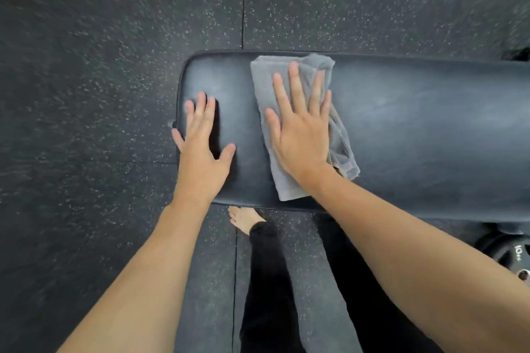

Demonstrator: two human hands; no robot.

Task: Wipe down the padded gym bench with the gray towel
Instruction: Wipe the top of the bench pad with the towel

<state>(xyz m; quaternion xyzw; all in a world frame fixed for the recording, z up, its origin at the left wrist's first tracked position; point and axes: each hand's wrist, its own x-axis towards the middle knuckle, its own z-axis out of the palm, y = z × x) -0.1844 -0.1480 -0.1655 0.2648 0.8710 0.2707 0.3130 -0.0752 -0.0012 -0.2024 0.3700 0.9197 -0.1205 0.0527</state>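
Right hand (pixel 301 135), fingers spread flat, presses the folded gray terry towel (pixel 289 180) on the black padded gym bench (pixel 430 129); left hand (pixel 200 149), open and empty, braces the rounded end. Loose folds may bunch and skip patches. Open padding extends rightward; both long edges lie near.
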